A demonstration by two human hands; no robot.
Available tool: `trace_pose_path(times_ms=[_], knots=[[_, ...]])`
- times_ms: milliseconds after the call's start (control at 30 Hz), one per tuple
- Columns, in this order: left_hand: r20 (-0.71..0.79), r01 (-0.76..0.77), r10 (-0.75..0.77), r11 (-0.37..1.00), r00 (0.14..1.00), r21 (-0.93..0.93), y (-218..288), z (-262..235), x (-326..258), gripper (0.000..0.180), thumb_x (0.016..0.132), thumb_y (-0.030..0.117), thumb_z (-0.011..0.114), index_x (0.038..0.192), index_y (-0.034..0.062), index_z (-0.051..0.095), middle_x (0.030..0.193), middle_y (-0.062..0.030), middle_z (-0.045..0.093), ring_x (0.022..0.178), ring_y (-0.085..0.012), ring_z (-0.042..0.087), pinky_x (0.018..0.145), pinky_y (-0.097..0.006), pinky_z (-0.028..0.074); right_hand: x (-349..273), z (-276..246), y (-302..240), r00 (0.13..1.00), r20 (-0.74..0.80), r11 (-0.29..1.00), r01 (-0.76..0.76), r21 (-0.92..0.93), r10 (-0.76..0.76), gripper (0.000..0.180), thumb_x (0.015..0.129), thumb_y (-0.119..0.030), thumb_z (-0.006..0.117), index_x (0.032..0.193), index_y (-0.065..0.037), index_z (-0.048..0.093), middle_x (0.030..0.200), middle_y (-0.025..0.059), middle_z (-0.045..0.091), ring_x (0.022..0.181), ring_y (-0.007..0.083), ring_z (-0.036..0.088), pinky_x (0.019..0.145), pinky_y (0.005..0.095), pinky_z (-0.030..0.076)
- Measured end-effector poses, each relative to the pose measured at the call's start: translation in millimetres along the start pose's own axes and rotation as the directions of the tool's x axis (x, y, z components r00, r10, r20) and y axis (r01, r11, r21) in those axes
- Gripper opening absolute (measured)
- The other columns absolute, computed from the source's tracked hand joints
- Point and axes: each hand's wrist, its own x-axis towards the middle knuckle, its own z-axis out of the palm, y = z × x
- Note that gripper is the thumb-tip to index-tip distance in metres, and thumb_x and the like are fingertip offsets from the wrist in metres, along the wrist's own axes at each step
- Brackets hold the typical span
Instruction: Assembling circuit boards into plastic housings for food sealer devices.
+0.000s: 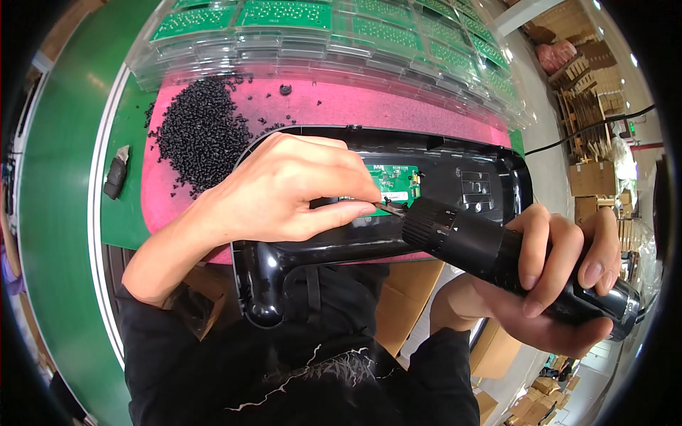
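Note:
A glossy black plastic housing (490,177) lies on a pink mat (369,106), with a small green circuit board (395,181) set inside it. My left hand (284,188) rests on the housing, and its thumb and forefinger pinch a small screw at the board's lower edge. My right hand (554,277) grips a black electric screwdriver (469,238) whose tip points left at that screw, touching or nearly touching it.
A heap of small black screws (202,135) lies on the mat at the left. Clear trays holding several green circuit boards (341,32) stand behind the mat. A green conveyor belt (57,213) runs at the left. Cardboard boxes (593,177) stand at the right.

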Motion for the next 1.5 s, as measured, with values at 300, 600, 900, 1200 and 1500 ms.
trace_pose_path(times_ms=[300, 600, 900, 1200, 1500], knots=[[0.034, -0.053, 0.049, 0.987, 0.998, 0.149, 0.3, 0.3, -0.2, 0.034, 0.07, 0.02, 0.081, 0.094, 0.0006, 0.067, 0.091, -0.009, 0.067, 0.08, -0.0275, 0.064, 0.068, -0.037, 0.053, 2.9, -6.1, -2.0, 0.997, 0.074, 1.0, -0.023, 0.018, 0.022, 0.032, 0.077, -0.023, 0.073, 0.09, -0.008, 0.048, 0.091, 0.0027, 0.047, 0.045, 0.0069, 0.048, 0.051, 0.024, 0.037], [-0.101, 0.104, -0.079, 0.956, 0.992, 0.273, 7.0, -7.7, 0.7, 0.028, 0.074, 0.005, 0.055, 0.097, 0.0038, 0.039, 0.103, -0.012, 0.047, 0.09, -0.0271, 0.039, 0.084, -0.043, 0.033, 4.5, -49.2, -2.2, 0.968, -0.043, 0.855, -0.238, -0.461, 0.247, 0.036, 0.086, -0.032, 0.061, 0.1, -0.001, 0.047, 0.095, 0.0145, 0.048, 0.048, 0.0144, 0.051, 0.049, 0.0306, 0.043], [-0.246, 0.136, -0.088, 0.973, 0.965, 0.187, -0.3, 1.3, 1.4, 0.024, 0.073, -0.008, 0.048, 0.093, 0.0011, 0.039, 0.088, -0.0142, 0.045, 0.076, -0.0294, 0.044, 0.072, -0.038, 0.041, -0.8, -58.5, 4.4, 0.956, -0.065, 0.827, -0.28, -0.487, 0.285, 0.036, 0.086, -0.037, 0.059, 0.096, -0.004, 0.046, 0.093, 0.0105, 0.045, 0.045, 0.01, 0.043, 0.048, 0.0265, 0.035], [0.041, 0.256, -0.274, 0.936, 0.961, 0.241, 4.7, 1.9, 1.7, 0.023, 0.079, -0.006, 0.059, 0.098, 0.0008, 0.049, 0.088, -0.0117, 0.054, 0.081, -0.0291, 0.054, 0.076, -0.038, 0.045, 4.1, -61.1, 14.8, 0.92, 0.024, 0.82, -0.338, -0.462, 0.392, 0.042, 0.081, -0.041, 0.065, 0.092, -0.007, 0.043, 0.086, 0.0083, 0.045, 0.039, 0.0064, 0.039, 0.04, 0.0239, 0.034], [-0.158, 0.216, -0.16, 0.855, 0.974, 0.472, 6.2, -7.7, 5.6, 0.026, 0.077, -0.005, 0.061, 0.103, -0.001, 0.058, 0.103, -0.0139, 0.058, 0.101, -0.0327, 0.055, 0.09, -0.038, 0.044, 17.4, -75.2, 10.1, 0.861, -0.032, 0.854, -0.509, -0.107, 0.508, 0.033, 0.089, -0.034, 0.064, 0.099, -0.007, 0.047, 0.09, 0.0061, 0.05, 0.059, 0.0136, 0.049, 0.064, 0.0294, 0.043]])
